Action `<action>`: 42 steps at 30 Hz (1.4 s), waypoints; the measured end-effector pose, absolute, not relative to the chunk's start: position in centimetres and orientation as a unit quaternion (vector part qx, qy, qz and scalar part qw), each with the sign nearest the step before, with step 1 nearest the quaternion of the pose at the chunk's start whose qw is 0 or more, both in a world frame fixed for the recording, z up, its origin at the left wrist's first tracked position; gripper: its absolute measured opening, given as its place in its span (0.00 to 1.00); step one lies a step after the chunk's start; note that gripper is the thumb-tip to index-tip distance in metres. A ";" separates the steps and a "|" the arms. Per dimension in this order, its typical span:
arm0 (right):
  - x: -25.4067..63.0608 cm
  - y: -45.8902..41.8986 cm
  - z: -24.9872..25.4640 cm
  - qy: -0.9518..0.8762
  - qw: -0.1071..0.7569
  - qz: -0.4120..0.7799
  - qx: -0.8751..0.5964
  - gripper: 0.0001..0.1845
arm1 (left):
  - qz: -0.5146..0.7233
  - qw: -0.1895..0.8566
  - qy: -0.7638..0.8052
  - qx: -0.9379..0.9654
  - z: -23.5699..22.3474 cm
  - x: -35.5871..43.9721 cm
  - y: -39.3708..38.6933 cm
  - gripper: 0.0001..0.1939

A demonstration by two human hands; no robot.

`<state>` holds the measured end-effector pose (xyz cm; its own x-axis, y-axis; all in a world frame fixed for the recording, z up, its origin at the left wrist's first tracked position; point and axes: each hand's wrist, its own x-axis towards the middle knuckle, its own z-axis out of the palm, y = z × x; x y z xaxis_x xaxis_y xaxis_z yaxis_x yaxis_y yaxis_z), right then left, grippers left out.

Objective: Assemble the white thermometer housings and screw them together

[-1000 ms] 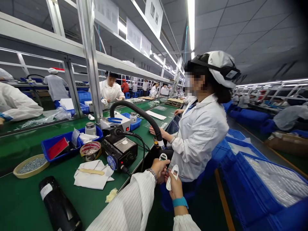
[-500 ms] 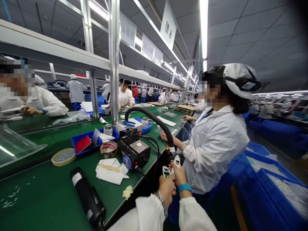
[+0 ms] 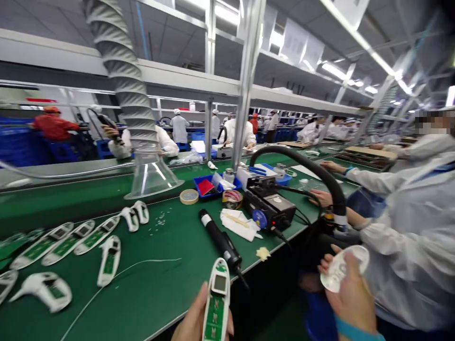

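Observation:
My left hand sits at the bottom edge, closed on a white device half that shows a green circuit board and a small display; it hangs over the front edge of the green bench. Off the bench to the right, my right hand is closed on a white plastic shell, blurred by motion. Several similar white halves lie in a row at the left of the bench. A black cylindrical tool lies just beyond my left hand.
A soldering station, white cloths, tape rolls and a blue tray sit mid-bench. A clear fume funnel hangs from a ribbed duct. A co-worker in white sits close on my right. Other workers sit across the line.
The view has swung left from the co-worker to the bench. My hands have parted: the left one has carried its half over the bench edge, the right stays off to the side.

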<state>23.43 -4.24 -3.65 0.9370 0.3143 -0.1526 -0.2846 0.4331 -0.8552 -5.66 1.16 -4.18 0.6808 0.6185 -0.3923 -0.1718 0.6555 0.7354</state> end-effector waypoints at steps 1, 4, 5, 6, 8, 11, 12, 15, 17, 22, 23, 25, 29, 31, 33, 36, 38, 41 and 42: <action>20.5 -4.2 -3.0 -0.042 0.848 0.208 -0.486 0.19 | 0.261 0.843 0.325 0.341 -3.9 -6.9 1.4 0.32; 11.6 -2.9 -2.2 -0.149 0.815 0.346 -0.441 0.28 | 0.383 0.770 0.363 0.359 -4.1 -9.2 1.2 0.31; 8.8 -2.3 -2.3 -0.169 0.791 0.391 -0.438 0.29 | 0.421 0.730 0.391 0.370 -4.5 -9.6 1.1 0.33; 6.3 -1.7 -2.6 -0.196 0.763 0.425 -0.446 0.29 | 0.451 0.687 0.423 0.381 -4.9 -9.9 0.9 0.36; 2.3 -0.6 -3.3 -0.261 0.709 0.460 -0.467 0.29 | 0.481 0.619 0.473 0.403 -5.6 -10.4 0.7 0.43; -1.3 0.3 -3.7 -0.360 0.641 0.497 -0.461 0.27 | 0.494 0.577 0.495 0.422 -6.1 -11.2 0.7 0.42; -2.1 0.4 -3.6 -0.378 0.630 0.505 -0.454 0.26 | 0.495 0.573 0.498 0.423 -6.1 -11.4 0.7 0.41; -3.8 0.5 -2.7 -0.387 0.624 0.505 -0.454 0.23 | 0.492 0.564 0.510 0.424 -5.9 -12.0 1.0 0.39; -4.4 0.6 -2.2 -0.380 0.623 0.505 -0.461 0.23 | 0.492 0.558 0.513 0.427 -5.8 -12.1 1.1 0.39; -4.7 1.0 -2.0 -0.391 0.601 0.522 -0.463 0.24 | 0.496 0.555 0.510 0.430 -6.0 -12.4 1.3 0.38; -4.6 1.1 -2.1 -0.395 0.598 0.523 -0.462 0.24 | 0.496 0.556 0.509 0.432 -6.0 -12.4 1.4 0.38; -4.4 1.2 -2.2 -0.403 0.592 0.525 -0.461 0.23 | 0.493 0.559 0.505 0.436 -6.0 -12.5 1.4 0.38; -4.1 1.3 -2.4 -0.417 0.581 0.523 -0.464 0.22 | 0.487 0.557 0.492 0.459 -6.0 -12.7 1.4 0.36; -4.0 1.3 -2.4 -0.427 0.574 0.519 -0.467 0.22 | 0.480 0.552 0.481 0.484 -6.2 -12.9 1.4 0.36; -3.7 1.3 -2.5 -0.448 0.555 0.514 -0.476 0.22 | 0.466 0.549 0.468 0.512 -6.3 -13.1 1.4 0.38; -2.8 1.3 -2.6 -0.522 0.502 0.459 -0.515 0.21 | 0.440 0.551 0.458 0.541 -6.3 -13.3 1.4 0.42; -2.0 1.3 -2.5 -0.592 0.466 0.361 -0.549 0.19 | 0.433 0.549 0.458 0.549 -6.2 -13.5 1.4 0.40; -1.0 1.7 -1.8 -0.640 0.460 0.260 -0.558 0.16 | 0.423 0.541 0.459 0.564 -5.9 -13.9 1.2 0.34; -0.9 1.9 -1.5 -0.631 0.477 0.274 -0.547 0.16 | 0.414 0.541 0.462 0.568 -5.8 -14.0 1.2 0.33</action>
